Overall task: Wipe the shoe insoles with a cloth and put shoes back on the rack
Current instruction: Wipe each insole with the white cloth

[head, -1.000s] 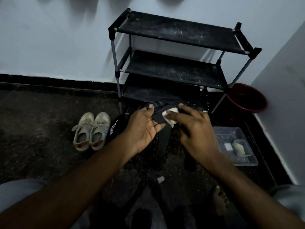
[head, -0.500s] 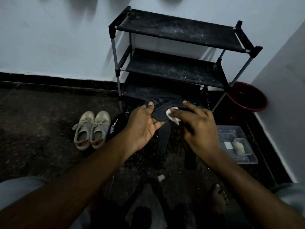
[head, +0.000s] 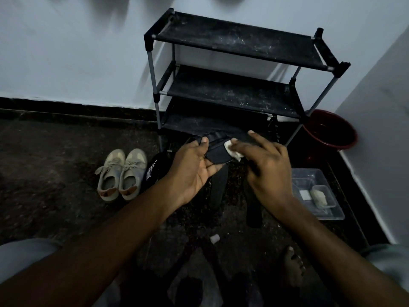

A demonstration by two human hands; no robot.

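Observation:
My left hand (head: pixel 194 167) holds a dark insole (head: pixel 218 151) up in front of the black three-shelf shoe rack (head: pixel 239 41), thumb on its top edge. Pressed onto the insole's right side is a small white cloth (head: pixel 232 149), held under the fingers of my right hand (head: pixel 267 167). Two more dark insoles (head: pixel 219 187) (head: pixel 253 209) lie on the floor below my hands. A pair of beige sneakers (head: pixel 121 173) stands on the floor to the left, with a black shoe (head: pixel 155 171) beside them, partly hidden by my left wrist. All rack shelves are bare.
A clear plastic tub (head: pixel 316 193) with small items sits on the floor at the right. A dark red bucket (head: pixel 332 129) stands in the corner by the right wall. A small white cap (head: pixel 214 238) lies on the floor near my bare foot (head: pixel 293 267).
The cloth under my right hand has slid slightly up and left across the insole. My left hand has kept its hold with little movement.

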